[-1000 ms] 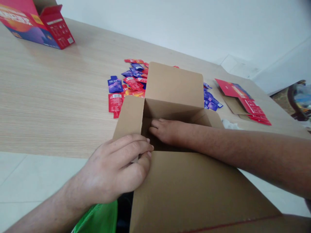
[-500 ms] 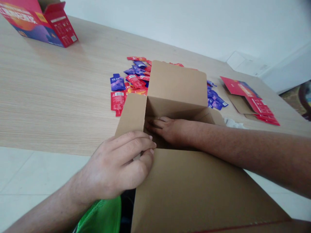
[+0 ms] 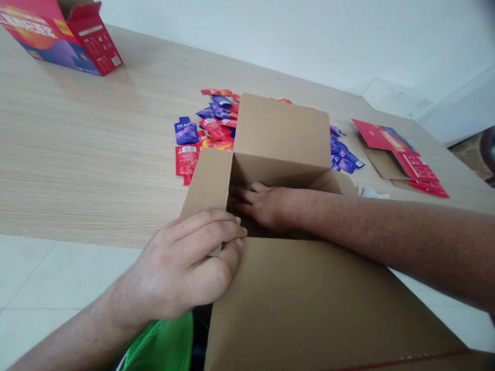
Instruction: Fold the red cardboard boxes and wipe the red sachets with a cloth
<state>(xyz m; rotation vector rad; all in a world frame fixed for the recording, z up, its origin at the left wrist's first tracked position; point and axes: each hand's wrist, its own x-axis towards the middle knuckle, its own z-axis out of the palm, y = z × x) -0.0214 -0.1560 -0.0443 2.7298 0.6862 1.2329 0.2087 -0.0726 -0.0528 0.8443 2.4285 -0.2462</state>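
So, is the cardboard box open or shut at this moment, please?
Open: the cardboard box has its flaps spread outward, and the right hand reaches inside.

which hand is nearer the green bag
Left. The left hand is just above the green bag; the right hand is farther off, inside the cardboard box.

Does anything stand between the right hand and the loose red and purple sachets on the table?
Yes. The right hand is inside the brown cardboard box, and the box's upright far flap stands between it and the red and purple foil sachets.
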